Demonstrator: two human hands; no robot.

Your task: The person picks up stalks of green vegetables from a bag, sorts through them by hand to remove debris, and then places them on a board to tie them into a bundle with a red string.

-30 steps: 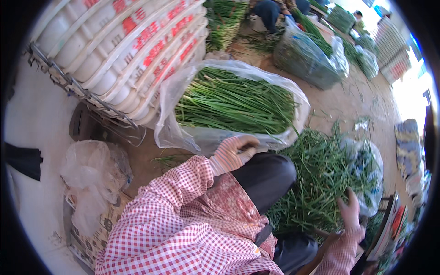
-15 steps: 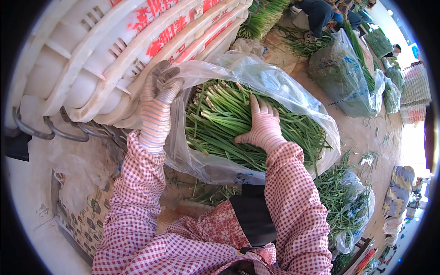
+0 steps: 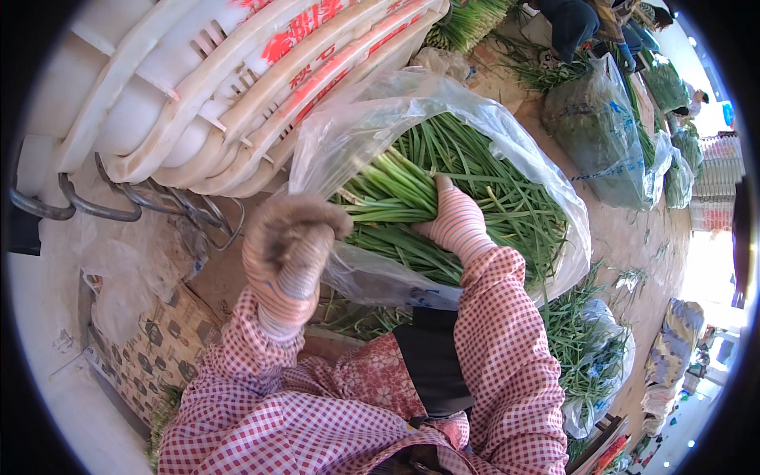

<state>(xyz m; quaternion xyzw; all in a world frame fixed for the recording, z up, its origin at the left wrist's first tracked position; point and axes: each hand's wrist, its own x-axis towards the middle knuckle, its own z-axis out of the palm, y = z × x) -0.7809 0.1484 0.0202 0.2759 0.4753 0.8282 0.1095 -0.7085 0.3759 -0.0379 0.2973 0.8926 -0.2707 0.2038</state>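
So the right hand (image 3: 459, 220) reaches forward, wrapped round a bunch of green stalks (image 3: 393, 184) in the clear bag (image 3: 582, 241), pale ends pointing left. Left hand (image 3: 291, 245) is bent up by the bag's near left side, fingers curled but blurry; can't tell if it's gripping anything.

- Bunch of slender green stalks (image 3: 393, 190): pale, cut-looking ends together at the left, stems lying side by side, slightly raised over the other greens.
- Loose long green leaves (image 3: 526, 210): heaped, running mostly lengthwise, filling the bag.
- Clear plastic bag (image 3: 336, 131): mouth open upward, rim crumpled, sides bulging around the greens.
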